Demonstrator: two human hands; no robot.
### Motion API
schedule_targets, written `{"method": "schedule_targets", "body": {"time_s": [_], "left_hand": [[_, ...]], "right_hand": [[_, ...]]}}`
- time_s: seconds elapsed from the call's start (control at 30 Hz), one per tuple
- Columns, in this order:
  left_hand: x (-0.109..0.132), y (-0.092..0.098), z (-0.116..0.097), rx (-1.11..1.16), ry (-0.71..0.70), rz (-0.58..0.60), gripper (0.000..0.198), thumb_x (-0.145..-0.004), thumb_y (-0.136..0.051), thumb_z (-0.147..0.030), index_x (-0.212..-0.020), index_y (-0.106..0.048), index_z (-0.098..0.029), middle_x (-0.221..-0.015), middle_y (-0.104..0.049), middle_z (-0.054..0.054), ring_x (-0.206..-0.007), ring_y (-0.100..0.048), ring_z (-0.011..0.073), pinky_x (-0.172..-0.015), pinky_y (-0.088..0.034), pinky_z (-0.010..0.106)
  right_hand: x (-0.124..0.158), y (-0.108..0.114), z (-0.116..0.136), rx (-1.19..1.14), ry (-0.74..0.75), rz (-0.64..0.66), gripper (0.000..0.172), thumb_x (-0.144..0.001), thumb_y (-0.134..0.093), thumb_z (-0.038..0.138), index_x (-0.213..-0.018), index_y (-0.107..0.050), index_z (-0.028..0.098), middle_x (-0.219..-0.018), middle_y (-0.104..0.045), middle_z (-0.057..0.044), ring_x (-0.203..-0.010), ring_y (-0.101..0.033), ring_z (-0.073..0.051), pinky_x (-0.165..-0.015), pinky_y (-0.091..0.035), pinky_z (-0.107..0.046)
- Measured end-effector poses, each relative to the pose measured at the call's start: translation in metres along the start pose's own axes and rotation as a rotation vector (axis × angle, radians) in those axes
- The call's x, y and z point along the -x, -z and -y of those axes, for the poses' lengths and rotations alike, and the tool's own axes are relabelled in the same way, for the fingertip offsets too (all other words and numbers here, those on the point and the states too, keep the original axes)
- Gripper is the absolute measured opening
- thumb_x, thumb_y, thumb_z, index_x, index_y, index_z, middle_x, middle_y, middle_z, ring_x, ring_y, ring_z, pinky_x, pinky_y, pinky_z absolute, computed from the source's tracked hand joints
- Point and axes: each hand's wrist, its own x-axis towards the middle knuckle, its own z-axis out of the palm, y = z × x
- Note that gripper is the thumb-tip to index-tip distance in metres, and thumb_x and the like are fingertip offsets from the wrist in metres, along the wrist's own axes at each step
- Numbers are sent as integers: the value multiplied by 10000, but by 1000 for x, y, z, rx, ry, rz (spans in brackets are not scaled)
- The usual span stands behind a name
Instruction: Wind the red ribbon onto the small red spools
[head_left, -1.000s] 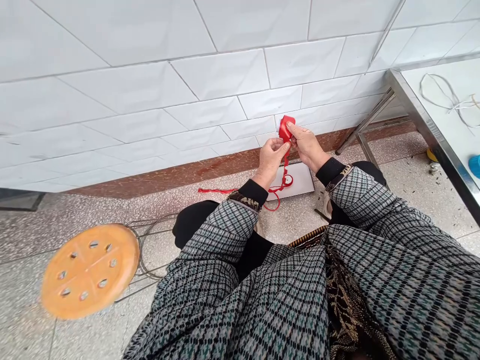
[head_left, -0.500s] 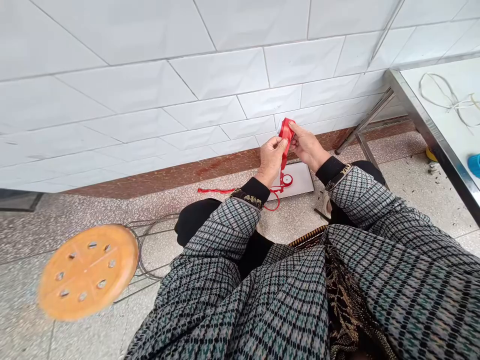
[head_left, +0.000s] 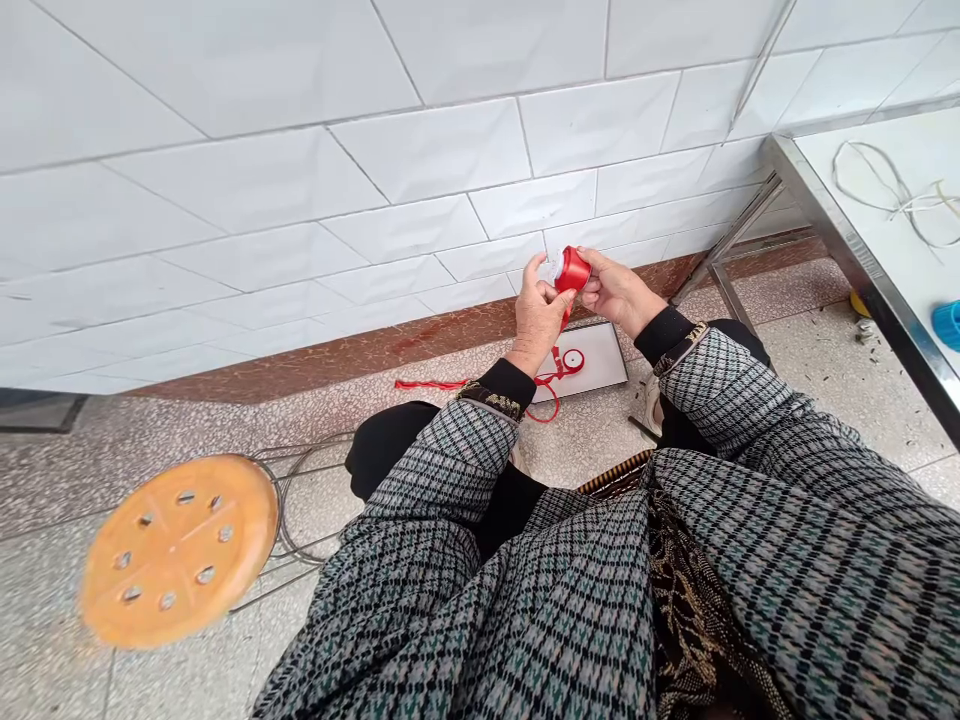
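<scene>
White wall tiles behind, a small red ribbon roll [head_left: 572,270] is now gripped between left hand [head_left: 537,312] and right hand [head_left: 616,293]; more ribbon has been wound on.

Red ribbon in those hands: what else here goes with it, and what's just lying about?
In use:
red ribbon roll, held by left hand and right hand
loose ribbon tail

Lying about:
white board
orange stool
steel table
white cord
</scene>
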Motion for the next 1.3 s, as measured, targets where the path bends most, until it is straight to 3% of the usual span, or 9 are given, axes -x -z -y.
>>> {"method": "schedule_targets", "body": {"time_s": [0.1,0.33,0.47,0.6,0.67,0.77,0.9,1.07,1.3], "left_hand": [[-6,8,3,42,-23,115,739,-801,-782,-40,-1484,-616,-269,-606,-548,-86,-529,-523,123,-610,-475,290],[-17,30,-4,-5,67,338,845,-791,-830,-105,-1579,-563,-255,-592,-594,-71,-450,-485,102,-460,-358,238],[-17,30,-6,56,116,335,886,-843,-845,-228,-1633,-444,-213,-588,-608,-69,-438,-538,118,-458,-371,234],[-15,28,-12,202,142,328,805,-901,-822,-416,-1589,-439,-249,-667,-649,-47,-448,-560,121,-505,-446,272],[-14,27,-15,203,140,300,757,-895,-829,-495,-1533,-489,-271,-710,-666,-26,-463,-565,120,-532,-467,290],[-12,24,-15,189,135,247,771,-878,-833,-555,-1513,-502,-268,-755,-683,3,-485,-576,132,-555,-485,317],[-11,17,-6,180,143,191,876,-863,-837,-548,-1575,-444,-222,-701,-651,-15,-481,-569,145,-548,-476,322],[-14,14,8,132,156,183,909,-826,-893,-397,-1604,-451,-237,-637,-626,-47,-469,-550,138,-519,-437,295],[-21,19,10,73,161,240,900,-779,-903,-235,-1578,-489,-219,-643,-668,-43,-465,-549,134,-504,-403,270]], "right_hand": [[4,1,7,14,-75,35,351,-1139,-564,222,-793,-514,195,-456,-445,111,-314,-263,3,-331,-212,-103],[13,3,17,101,-133,56,367,-1156,-533,225,-792,-496,194,-479,-455,104,-316,-261,11,-329,-221,-88],[18,6,16,120,-55,159,352,-1158,-523,216,-809,-545,175,-509,-438,112,-343,-263,7,-352,-245,-99],[21,7,11,279,104,324,168,-1079,-651,141,-916,-691,136,-644,-597,76,-384,-299,6,-371,-276,-124],[20,6,7,355,172,327,132,-1036,-727,163,-907,-724,140,-632,-600,74,-394,-332,-9,-385,-311,-138],[17,4,0,348,239,285,235,-976,-831,250,-802,-702,159,-525,-489,94,-422,-387,-35,-427,-365,-140],[13,1,-4,128,157,214,370,-1004,-798,208,-715,-571,166,-508,-406,117,-416,-317,-12,-421,-315,-120],[9,1,-1,-78,37,120,303,-1120,-549,122,-821,-582,155,-527,-469,107,-371,-323,10,-393,-305,-95],[16,0,10,-68,-97,59,278,-1128,-526,137,-856,-582,153,-513,-507,101,-331,-324,21,-353,-309,-73]]}}
